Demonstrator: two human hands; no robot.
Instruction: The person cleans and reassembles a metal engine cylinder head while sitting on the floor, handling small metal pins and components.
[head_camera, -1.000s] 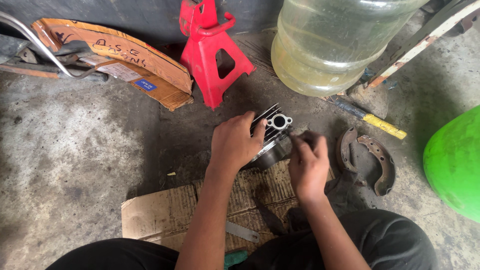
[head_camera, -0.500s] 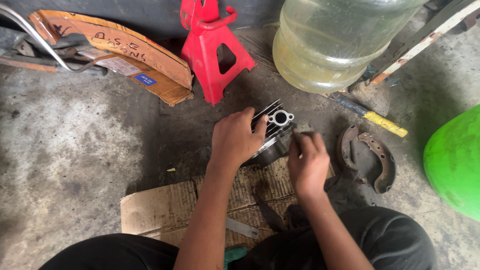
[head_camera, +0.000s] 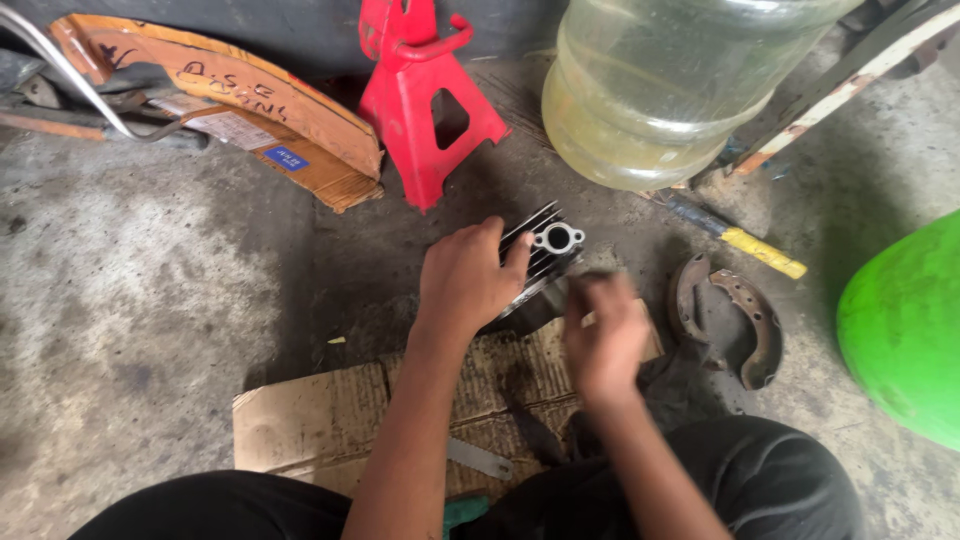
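Right hand (head_camera: 603, 335) motion-blurred, fingers and whatever they hold can't be made out. Left hand (head_camera: 468, 278) covers most of the finned engine cylinder (head_camera: 545, 250); only its top fins and port show. Water jug (head_camera: 660, 85) cut off at top edge, green drum (head_camera: 905, 330) at right edge, red jack stand (head_camera: 425, 100) top cropped. Metal strip (head_camera: 480, 460) partly hidden by left forearm.

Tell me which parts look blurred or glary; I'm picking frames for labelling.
Head view: right hand smeared by motion blur; left hand and finned engine cylinder sharp; soft sheen on the big water bottle; even daylight, faint shadows.
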